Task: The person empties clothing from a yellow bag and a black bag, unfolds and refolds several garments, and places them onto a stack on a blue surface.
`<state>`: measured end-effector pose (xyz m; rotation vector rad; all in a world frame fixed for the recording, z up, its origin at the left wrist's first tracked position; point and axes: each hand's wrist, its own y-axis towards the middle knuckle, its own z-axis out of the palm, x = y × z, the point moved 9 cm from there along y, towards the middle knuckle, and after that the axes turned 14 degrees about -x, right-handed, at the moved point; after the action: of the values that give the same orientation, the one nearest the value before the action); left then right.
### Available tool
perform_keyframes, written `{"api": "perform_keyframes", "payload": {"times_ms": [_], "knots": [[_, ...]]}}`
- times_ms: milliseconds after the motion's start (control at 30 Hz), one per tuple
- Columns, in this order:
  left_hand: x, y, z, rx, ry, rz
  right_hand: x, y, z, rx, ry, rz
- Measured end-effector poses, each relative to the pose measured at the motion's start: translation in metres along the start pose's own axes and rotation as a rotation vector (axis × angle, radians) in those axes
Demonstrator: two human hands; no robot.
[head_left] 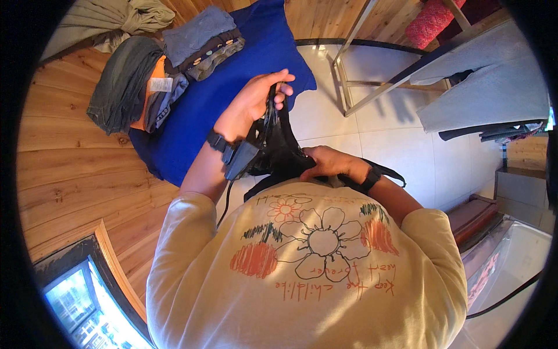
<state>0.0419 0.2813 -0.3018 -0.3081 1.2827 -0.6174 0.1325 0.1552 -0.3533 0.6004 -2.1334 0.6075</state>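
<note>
A black garment with thin straps hangs in front of my body. My left hand is raised above it and grips a gathered upper part between thumb and fingers. Lower down, my right hand holds the garment's right side close to my shirt, its fingertips partly hidden by the cloth. A loose black strap loops out beyond my right wrist. The exact kind of garment cannot be told, since it is bunched up.
Folded clothes lie on a blue cloth ahead left: a grey-blue stack and a dark grey pile. A metal-framed rack with light blue trousers stands to the right. A window is at lower left.
</note>
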Motion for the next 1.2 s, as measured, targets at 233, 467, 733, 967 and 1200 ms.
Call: {"api": "perform_keyframes", "payload": {"times_ms": [233, 467, 733, 967, 1200], "knots": [[-0.112, -0.004, -0.034, -0.096, 0.289, 0.641, -0.028, -0.005, -0.094, -0.207, 0.01, 0.103], [-0.032, 0.036, -0.115, -0.189, -0.39, 0.519, 0.006, -0.064, -0.228, -0.657, 0.782, 0.125], [0.037, 0.113, 0.006, 0.136, -0.533, 0.13, -0.04, -0.12, -0.277, -0.956, 1.059, 0.085], [-0.026, 0.082, 0.066, 0.488, -0.315, 0.217, -0.099, -0.184, -0.283, -1.124, 0.93, 0.249], [-0.049, 0.065, 0.107, 0.476, 0.211, 0.383, -0.092, -0.22, -0.275, -1.194, 0.901, 0.209]]}}
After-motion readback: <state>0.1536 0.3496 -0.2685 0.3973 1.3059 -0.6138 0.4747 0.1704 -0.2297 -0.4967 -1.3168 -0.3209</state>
